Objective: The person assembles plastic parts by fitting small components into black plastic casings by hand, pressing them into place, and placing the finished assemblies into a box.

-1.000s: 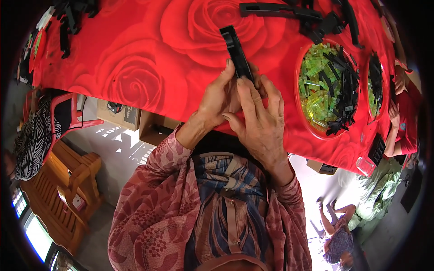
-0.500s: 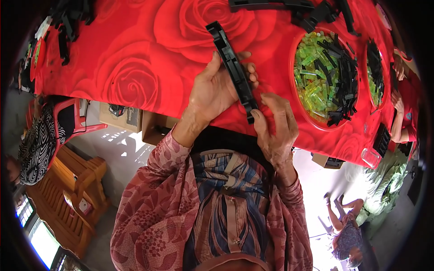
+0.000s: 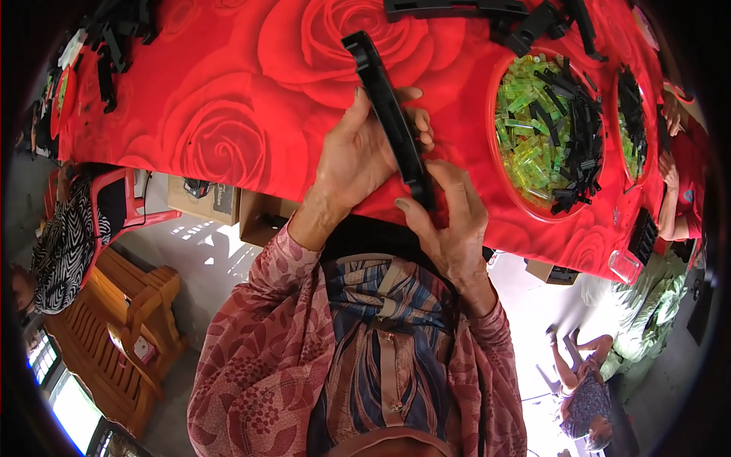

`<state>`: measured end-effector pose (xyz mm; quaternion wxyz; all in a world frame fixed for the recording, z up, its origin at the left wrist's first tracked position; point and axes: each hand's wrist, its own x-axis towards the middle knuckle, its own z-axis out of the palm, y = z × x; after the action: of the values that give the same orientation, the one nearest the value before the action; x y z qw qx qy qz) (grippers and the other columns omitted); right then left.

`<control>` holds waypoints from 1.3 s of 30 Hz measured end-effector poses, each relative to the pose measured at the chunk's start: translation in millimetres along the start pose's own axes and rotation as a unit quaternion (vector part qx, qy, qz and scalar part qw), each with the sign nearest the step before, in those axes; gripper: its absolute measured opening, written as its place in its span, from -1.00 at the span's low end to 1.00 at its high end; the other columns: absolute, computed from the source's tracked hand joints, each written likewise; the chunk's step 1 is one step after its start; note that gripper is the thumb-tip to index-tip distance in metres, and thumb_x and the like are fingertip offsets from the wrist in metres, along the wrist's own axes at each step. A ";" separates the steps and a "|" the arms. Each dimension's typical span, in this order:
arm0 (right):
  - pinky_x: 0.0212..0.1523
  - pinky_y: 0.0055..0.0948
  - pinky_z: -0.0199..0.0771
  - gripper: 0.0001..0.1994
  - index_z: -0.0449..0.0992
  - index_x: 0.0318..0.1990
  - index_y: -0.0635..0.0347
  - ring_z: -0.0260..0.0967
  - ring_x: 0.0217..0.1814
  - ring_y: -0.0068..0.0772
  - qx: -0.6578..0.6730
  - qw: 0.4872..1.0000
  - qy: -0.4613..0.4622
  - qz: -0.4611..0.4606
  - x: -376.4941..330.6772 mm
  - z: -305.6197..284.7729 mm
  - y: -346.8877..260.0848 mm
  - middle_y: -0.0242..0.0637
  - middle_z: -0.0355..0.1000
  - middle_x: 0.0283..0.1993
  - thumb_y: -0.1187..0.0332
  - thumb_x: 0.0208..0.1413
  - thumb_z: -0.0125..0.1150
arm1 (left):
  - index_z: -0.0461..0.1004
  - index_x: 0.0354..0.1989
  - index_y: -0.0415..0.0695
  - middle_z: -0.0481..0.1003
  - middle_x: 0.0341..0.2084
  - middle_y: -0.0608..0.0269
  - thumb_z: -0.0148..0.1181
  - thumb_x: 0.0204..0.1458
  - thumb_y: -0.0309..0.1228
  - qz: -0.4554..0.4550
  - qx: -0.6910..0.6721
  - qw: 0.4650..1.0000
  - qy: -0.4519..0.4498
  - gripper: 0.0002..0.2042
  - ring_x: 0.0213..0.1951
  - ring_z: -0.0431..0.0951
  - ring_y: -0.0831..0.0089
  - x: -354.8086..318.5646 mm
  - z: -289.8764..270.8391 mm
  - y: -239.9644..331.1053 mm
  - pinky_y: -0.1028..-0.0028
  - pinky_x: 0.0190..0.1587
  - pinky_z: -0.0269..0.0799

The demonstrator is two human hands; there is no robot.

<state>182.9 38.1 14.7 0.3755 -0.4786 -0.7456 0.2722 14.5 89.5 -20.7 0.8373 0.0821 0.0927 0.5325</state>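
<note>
A long, narrow black plastic strip is held at a slant above the red tablecloth. My left hand has its palm upward behind the strip, with the thumb on one side and fingers curled round the other. At the lower end, my right hand takes the strip between thumb and forefinger; how firmly it grips cannot be made out. The strip's smoother, trough-like side faces up, and its upper end has a notched step.
To the right, a red round tray holds yellow-green clear pieces and small black parts, with a second tray beyond. More black strips lie at the far edge and far left. A co-worker's hand is at far right.
The strip has rolled about its length, so its detailed, slotted side has turned away. My right hand has shifted slightly left, its thumb moving off the strip's end to its left side.
</note>
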 end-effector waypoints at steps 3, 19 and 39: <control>-0.20 -0.29 0.55 -0.58 0.44 -0.01 0.38 0.50 -0.18 -0.03 0.075 0.994 0.002 0.081 6.4 -0.1 -2.8 0.00 0.46 -0.14 0.40 0.03 0.44 | 0.29 0.15 -0.23 0.46 -0.13 0.06 -0.32 0.34 0.14 0.020 0.088 0.996 0.017 -0.38 0.02 0.47 0.21 -1.0 7.6 -1.6 0.18 0.12 0.41; -0.11 -0.61 0.43 -0.72 0.40 0.07 0.41 0.42 -0.18 -0.59 0.383 0.861 -0.057 0.329 28.1 -6.7 -13.3 -0.34 0.45 -0.19 0.40 0.32 0.03 | 0.30 0.14 -0.14 0.39 -0.41 0.48 -0.16 0.38 -0.05 0.034 0.315 0.945 0.085 -0.58 -0.57 0.30 0.73 -14.8 27.8 -24.8 0.66 -0.57 0.20; -0.50 -0.55 0.38 -0.77 0.47 -0.07 0.29 0.36 -0.53 -0.54 0.518 0.762 -0.063 0.385 24.2 -16.5 -13.1 -0.32 0.43 -0.45 0.34 0.36 -0.05 | 0.25 0.13 -0.22 0.51 -0.10 0.11 -0.08 0.34 -0.24 -0.017 0.313 0.946 0.078 -0.66 -0.64 0.53 0.46 -18.3 23.8 -24.1 0.51 -0.65 0.51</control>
<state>183.5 55.9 41.3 0.3824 -0.4399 -0.2665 0.7676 33.7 61.9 -2.1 0.7682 0.2972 0.3209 0.4675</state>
